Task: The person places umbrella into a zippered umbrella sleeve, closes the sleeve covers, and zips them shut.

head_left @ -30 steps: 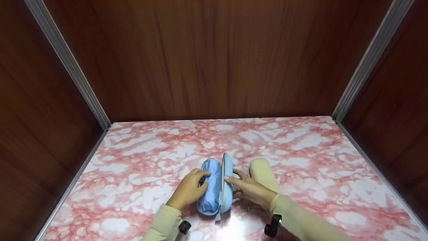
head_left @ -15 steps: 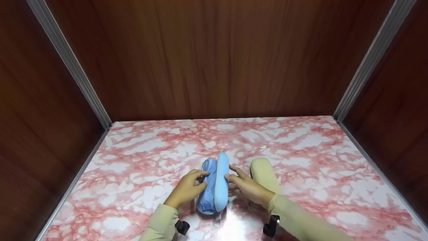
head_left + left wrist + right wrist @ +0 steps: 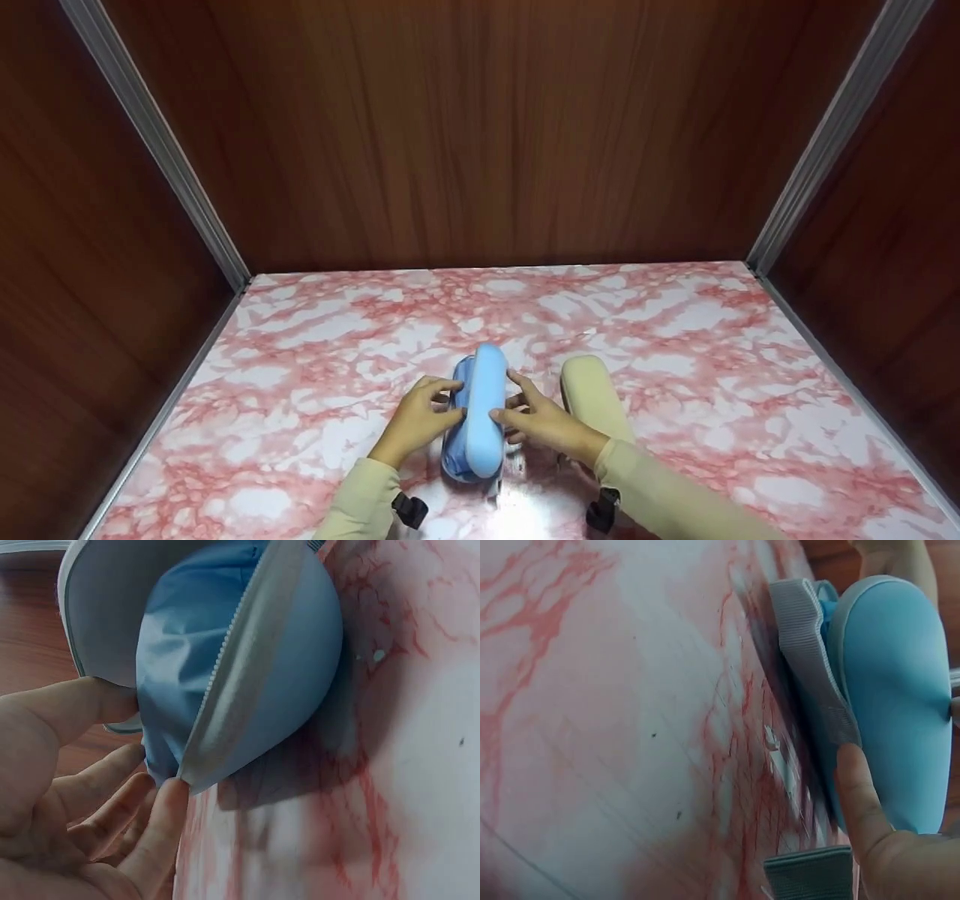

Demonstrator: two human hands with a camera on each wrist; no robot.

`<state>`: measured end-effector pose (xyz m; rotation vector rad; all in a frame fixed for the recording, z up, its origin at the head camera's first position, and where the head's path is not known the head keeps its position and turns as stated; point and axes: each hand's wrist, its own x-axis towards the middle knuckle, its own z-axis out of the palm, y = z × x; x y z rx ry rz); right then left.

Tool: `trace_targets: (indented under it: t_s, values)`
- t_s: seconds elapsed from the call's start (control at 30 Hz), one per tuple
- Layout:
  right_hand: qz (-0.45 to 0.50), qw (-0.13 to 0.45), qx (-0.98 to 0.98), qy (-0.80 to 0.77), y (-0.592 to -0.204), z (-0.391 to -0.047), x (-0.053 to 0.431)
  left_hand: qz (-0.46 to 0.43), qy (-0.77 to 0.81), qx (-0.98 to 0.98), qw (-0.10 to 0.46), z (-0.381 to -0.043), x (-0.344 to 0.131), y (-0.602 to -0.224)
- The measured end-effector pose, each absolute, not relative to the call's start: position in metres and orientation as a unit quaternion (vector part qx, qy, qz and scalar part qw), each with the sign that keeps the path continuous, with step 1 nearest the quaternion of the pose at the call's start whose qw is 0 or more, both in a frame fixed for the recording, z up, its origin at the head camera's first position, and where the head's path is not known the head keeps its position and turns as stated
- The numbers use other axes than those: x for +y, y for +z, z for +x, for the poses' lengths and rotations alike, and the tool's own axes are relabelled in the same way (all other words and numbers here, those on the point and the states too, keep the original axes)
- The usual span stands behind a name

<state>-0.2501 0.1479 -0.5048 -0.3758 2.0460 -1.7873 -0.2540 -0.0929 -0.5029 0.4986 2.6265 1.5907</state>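
Dark wood panels (image 3: 480,135) walled in the back and sides of your work area. Below them spread a desk (image 3: 315,330) patterned in red and white marbling. At its near middle, the blue case (image 3: 480,457) sat on the surface between your two hands. Your left hand (image 3: 420,420) was at its left side, pinching the rim between thumb and fingers. Your right hand (image 3: 551,427) was at the other side, thumb and fingertips spread and pressed against the outside of the lid (image 3: 900,690). The beige case (image 3: 592,386) lay just right of that, partly hidden by your right wrist.

The lid had swung leftward from upright over the last second. It now leaned across the base, leaving only a strip of blue lining (image 3: 187,637) bare on your left. That put the case nearer to closed, though a gap remained. Smaller still, a grey fabric strap (image 3: 810,645) hung at the near end, and the pale zip teeth (image 3: 217,671) along the rim were unjoined.
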Motion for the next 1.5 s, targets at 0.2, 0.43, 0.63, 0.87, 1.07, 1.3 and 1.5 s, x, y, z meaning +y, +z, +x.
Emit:
trace_targets:
  t_s: [0.2, 0.43, 0.63, 0.87, 1.07, 1.3, 1.5]
  values:
    - [-0.145, 0.195, 0.759, -0.604, -0.502, -0.250, 0.146, 0.169, 0.515, 0.840, 0.035, -0.254, -0.094, -0.505]
    - [-0.149, 0.183, 0.796, -0.557, -0.496, -0.251, 0.141, 0.162, 0.507, 0.846, 0.037, -0.255, -0.095, -0.505]
    - [-0.162, 0.170, 0.825, -0.514, -0.496, -0.252, 0.137, 0.125, 0.535, 0.834, 0.056, -0.254, -0.093, -0.503]
    - [-0.171, 0.155, 0.844, -0.484, -0.498, -0.253, 0.134, 0.144, 0.531, 0.834, 0.048, -0.253, -0.094, -0.504]
    - [-0.179, 0.134, 0.856, -0.467, -0.497, -0.253, 0.130, 0.146, 0.534, 0.831, 0.048, -0.253, -0.094, -0.505]
    - [-0.185, 0.129, 0.854, -0.469, -0.497, -0.254, 0.125, 0.146, 0.524, 0.837, 0.056, -0.253, -0.094, -0.505]
    - [-0.177, 0.134, 0.861, -0.458, -0.497, -0.254, 0.121, 0.129, 0.528, 0.835, 0.089, -0.252, -0.095, -0.500]
